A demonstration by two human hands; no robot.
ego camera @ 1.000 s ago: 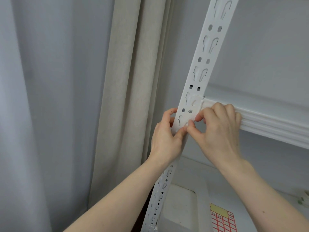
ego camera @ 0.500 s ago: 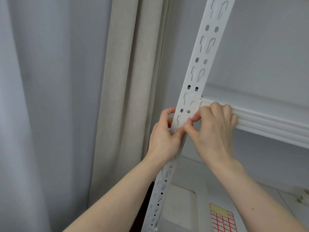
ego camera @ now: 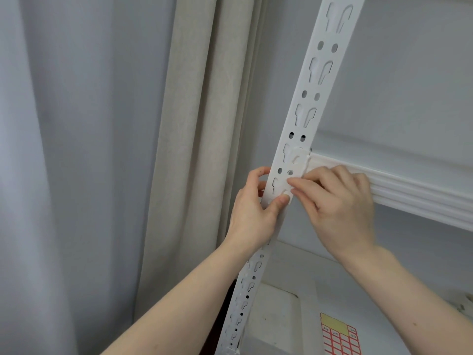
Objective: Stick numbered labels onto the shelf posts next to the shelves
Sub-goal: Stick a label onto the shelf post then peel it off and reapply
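Note:
A white slotted shelf post point(ego camera: 311, 103) runs diagonally up the middle of the head view. A ribbed white shelf edge point(ego camera: 409, 190) joins it from the right. My left hand point(ego camera: 252, 213) wraps the post from the left, just below the shelf, with its thumb on the post's front. My right hand point(ego camera: 337, 201) reaches in from the right, fingers together and tips laid on the post face right above that thumb. A small pale label point(ego camera: 286, 192) shows between thumb and fingertips; its print is hidden. A pale square patch point(ego camera: 299, 157) sits on the post at shelf height.
A sheet of red-bordered labels point(ego camera: 340, 336) with a yellow top lies on the lower shelf point(ego camera: 294, 265) at the bottom right. Beige and grey curtains point(ego camera: 204, 124) hang close on the left of the post. A grey wall point(ego camera: 409, 73) lies behind the shelving.
My right fingertips went from a pinch at the post's right edge to lying across its front. My left hand kept its hold on the post.

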